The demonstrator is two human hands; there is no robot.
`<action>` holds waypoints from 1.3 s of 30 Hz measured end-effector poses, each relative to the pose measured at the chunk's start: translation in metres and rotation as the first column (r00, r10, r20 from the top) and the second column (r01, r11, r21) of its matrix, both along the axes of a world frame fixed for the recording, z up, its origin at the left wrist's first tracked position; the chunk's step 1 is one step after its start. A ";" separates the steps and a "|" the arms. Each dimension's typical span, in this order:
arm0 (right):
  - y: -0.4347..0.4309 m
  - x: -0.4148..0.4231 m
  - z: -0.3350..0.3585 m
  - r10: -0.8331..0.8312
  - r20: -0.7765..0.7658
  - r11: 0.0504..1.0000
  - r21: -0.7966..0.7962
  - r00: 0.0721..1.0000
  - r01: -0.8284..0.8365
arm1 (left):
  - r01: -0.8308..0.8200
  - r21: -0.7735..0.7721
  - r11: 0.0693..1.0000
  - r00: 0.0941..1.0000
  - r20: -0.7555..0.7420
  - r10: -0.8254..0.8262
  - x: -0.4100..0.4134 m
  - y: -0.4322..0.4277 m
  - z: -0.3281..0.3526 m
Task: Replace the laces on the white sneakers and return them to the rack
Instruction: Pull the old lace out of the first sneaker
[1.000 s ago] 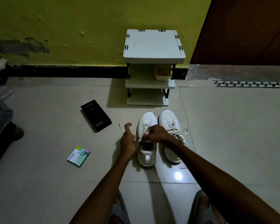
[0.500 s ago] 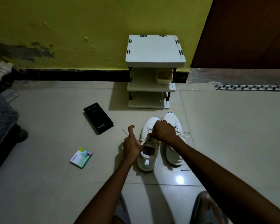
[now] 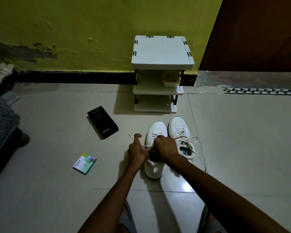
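Threading the lace (image 3: 146, 146) through the nearer sneaker (image 3: 154, 170) looks to be the step in hand. The left hand (image 3: 137, 151) is closed round the lace with its thumb sticking up, and a thin end pokes out past it toward the black box (image 3: 102, 122). The right hand (image 3: 165, 147) sits knuckles-up over the eyelets with its fingers curled under and hidden, so I cannot tell what they pinch. Both sneakers stand on the floor (image 3: 242, 140) with their toes toward the rack (image 3: 161, 52), near it but apart. The other sneaker (image 3: 178, 127) stands close against the first and is laced up the front, its loose ends trailing over the collar onto the tiles. Several things could go wrong from here. A sideways tug by the left hand, with only the right hand steadying the shoe, could drag or tip it into its neighbour. Pulling one end too far would leave the two ends uneven. The light is dim and the right hand covers the row, so an eyelet could easily be skipped. The trailing ends of the other sneaker could catch under the right forearm, or be trodden on when the pair is lifted. A yellow tub (image 3: 171, 79) on the rack's middle shelf would crowd the sneakers there, so the bottom shelf seems the safer choice.
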State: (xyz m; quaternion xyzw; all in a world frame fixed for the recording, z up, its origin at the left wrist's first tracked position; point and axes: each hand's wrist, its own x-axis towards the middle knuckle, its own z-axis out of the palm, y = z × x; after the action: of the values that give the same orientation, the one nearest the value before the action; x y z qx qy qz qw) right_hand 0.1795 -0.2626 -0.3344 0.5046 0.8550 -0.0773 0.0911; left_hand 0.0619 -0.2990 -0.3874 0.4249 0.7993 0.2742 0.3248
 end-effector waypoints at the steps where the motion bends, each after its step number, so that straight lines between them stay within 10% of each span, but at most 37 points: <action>1: -0.001 0.000 0.000 0.020 0.010 1.000 0.006 1.000 -0.020 | -0.002 -0.003 1.000 1.000 -0.008 0.002 0.000 0.000 0.001; 6: 0.008 -0.004 0.015 0.043 0.070 0.996 -0.085 0.997 -0.037 | -0.014 0.018 1.000 0.998 -0.059 0.015 0.005 -0.001 0.003; 9: 0.027 -0.002 0.032 -0.242 -0.062 0.895 -0.400 0.968 0.198 | -0.008 0.039 0.999 0.995 -0.100 0.011 0.008 -0.002 0.005; 13: 0.053 0.025 0.071 -0.748 -0.293 0.531 -0.802 0.595 0.272 | 0.016 0.023 1.000 0.994 -0.113 -0.013 0.007 -0.003 0.009; 16: 0.053 0.047 0.065 -0.875 -0.371 0.456 -0.848 0.311 0.272 | 0.011 0.026 1.000 0.997 -0.072 -0.009 0.006 -0.005 0.010; 20: 0.035 0.052 0.028 -0.636 -0.214 0.752 -0.391 0.742 0.531 | 0.033 0.027 0.999 0.998 -0.056 -0.032 0.013 -0.008 0.010; 23: 0.024 0.045 0.017 -0.374 -0.208 0.925 -0.149 0.904 0.349 | 0.039 0.028 0.999 0.997 -0.061 -0.037 0.016 -0.009 0.011; 30: 0.001 0.011 -0.002 0.079 -0.037 0.996 0.046 0.996 -0.077 | -0.014 -0.018 1.000 0.999 -0.036 0.013 0.010 -0.005 0.002; 39: 0.007 0.011 0.005 0.118 0.011 0.993 0.031 0.993 -0.118 | 0.007 0.010 1.000 0.999 -0.043 -0.007 0.008 -0.004 -0.004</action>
State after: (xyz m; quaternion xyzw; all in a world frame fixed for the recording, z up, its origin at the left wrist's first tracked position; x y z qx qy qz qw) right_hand 0.1908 -0.2554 -0.3295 0.4551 0.8840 -0.0557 0.0915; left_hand 0.0702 -0.3032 -0.3913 0.4352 0.8031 0.2679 0.3062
